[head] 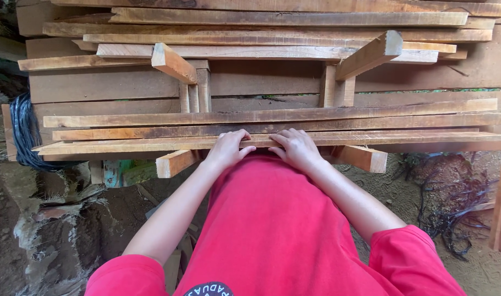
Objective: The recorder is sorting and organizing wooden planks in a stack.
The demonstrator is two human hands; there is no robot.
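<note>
Hands rest side by side on the near edge of a long thin wooden plank [371, 138]. The left hand [227, 148] and right hand [297, 147] both lie palm down with fingers curled over the plank's top, thumbs at its near edge, a light clasp rather than a tight fist. A small gap separates the two hands. Just beyond the held plank lie two more long planks [272, 116], rough sawn and reddish brown. All of them rest across two squared timber bearers [176, 162] that stick out below the hands on either side. Farther out, a higher stack of boards [283, 33] rises against a plank wall. Both forearms reach straight forward from red sleeves. Beneath lies bare dirt ground [404, 197], with a coil of dark cable [21, 131] far to the left.
</note>
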